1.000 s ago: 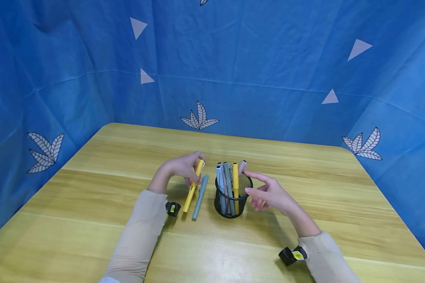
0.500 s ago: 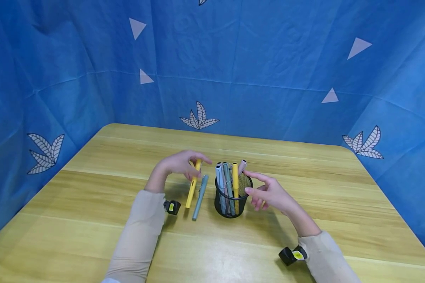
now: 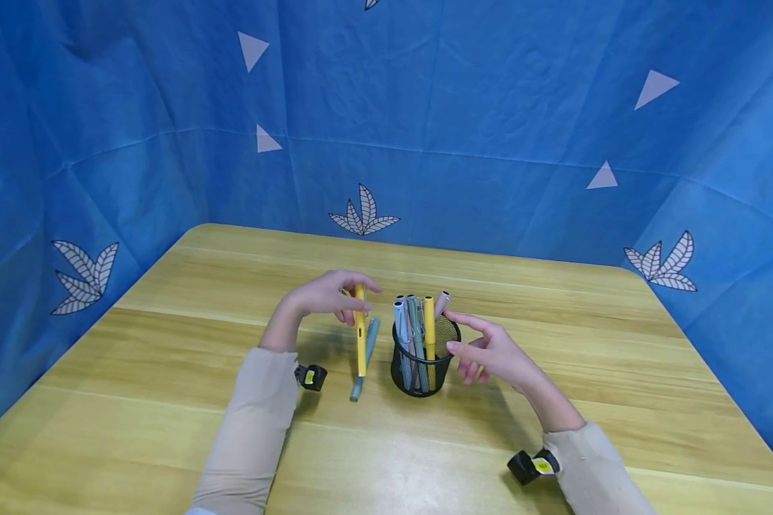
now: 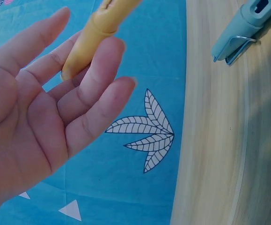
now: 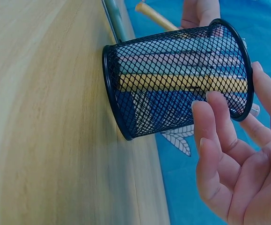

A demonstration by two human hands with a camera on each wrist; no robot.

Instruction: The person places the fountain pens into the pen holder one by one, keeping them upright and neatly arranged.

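Note:
My left hand (image 3: 331, 293) pinches a yellow pen (image 3: 361, 343) near its upper end. The pen points downward and overlaps a blue-green pen (image 3: 371, 332) lying on the table in the head view. In the left wrist view the yellow pen (image 4: 91, 40) comes out between bent fingers. A black mesh pen holder (image 3: 419, 379) stands upright to the right, with several pens in it, one of them yellow (image 3: 429, 322). My right hand (image 3: 489, 350) rests against the holder's right side, its thumb and index finger at the rim and spread apart; the fingertips (image 5: 215, 98) meet the mesh in the right wrist view.
The wooden table (image 3: 232, 286) runs back to a blue curtain (image 3: 489, 107) with white leaf and triangle prints. A black wrist camera (image 3: 311, 377) sits by the left sleeve, another camera (image 3: 524, 466) by the right sleeve.
The left hand has lifted the yellow pen and turned it more upright; its lower end has swung right, over the blue-green pen. The right hand and pen holder have stayed in place.

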